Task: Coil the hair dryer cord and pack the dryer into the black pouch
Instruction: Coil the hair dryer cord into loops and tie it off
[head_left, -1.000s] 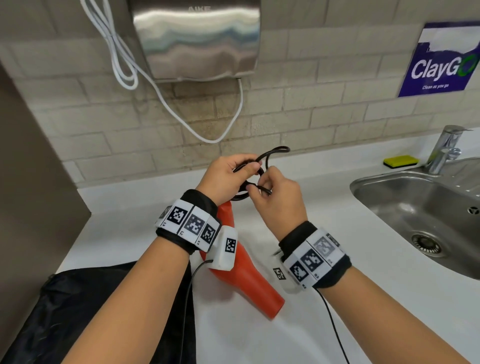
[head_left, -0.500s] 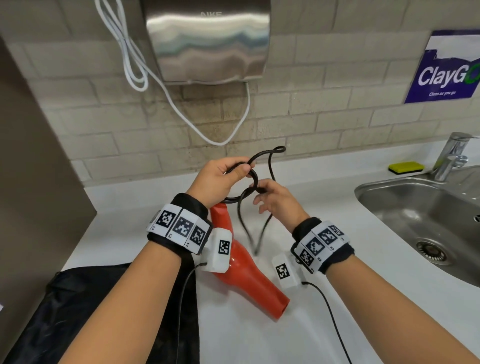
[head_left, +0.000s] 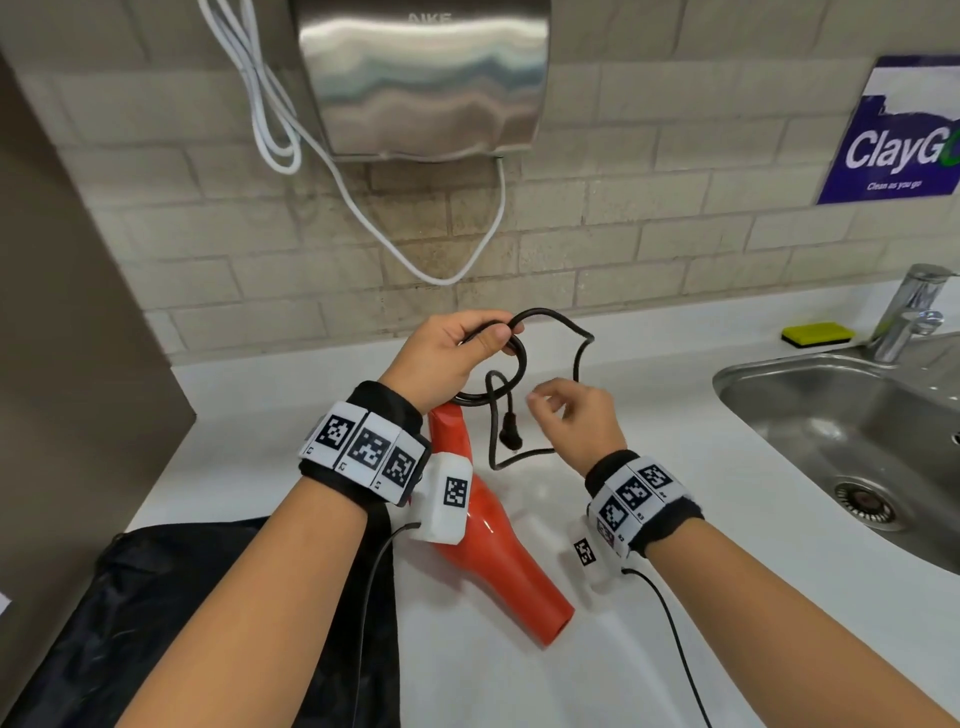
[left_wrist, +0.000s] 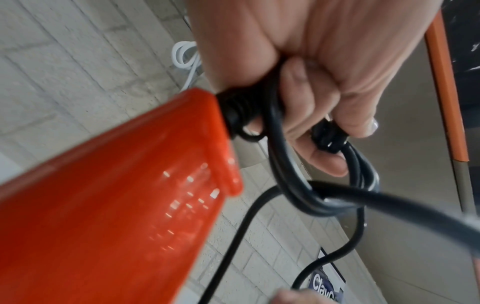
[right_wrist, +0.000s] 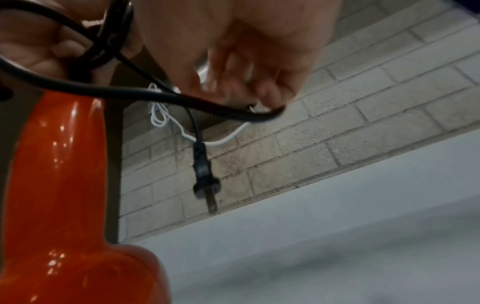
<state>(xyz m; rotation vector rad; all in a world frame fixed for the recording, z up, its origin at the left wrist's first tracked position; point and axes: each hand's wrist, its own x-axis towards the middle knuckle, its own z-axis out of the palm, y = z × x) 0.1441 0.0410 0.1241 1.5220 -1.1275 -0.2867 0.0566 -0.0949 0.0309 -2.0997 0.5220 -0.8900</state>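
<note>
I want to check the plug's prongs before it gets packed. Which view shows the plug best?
The right wrist view: the plug hangs free against the tiles, a prong visible. The head view shows it small; in the left wrist view I cannot pick it out.

I'm seeing the hair dryer (head_left: 488, 525) gleaming as glossy orange plastic, its cord (head_left: 550, 322) looking like smooth, matt black rubber. The black pouch (head_left: 156, 597) is reading as soft, slightly shiny cloth, lying on a smooth white counter (head_left: 519, 675). The sink (head_left: 831, 415) is showing brushed metal.
</note>
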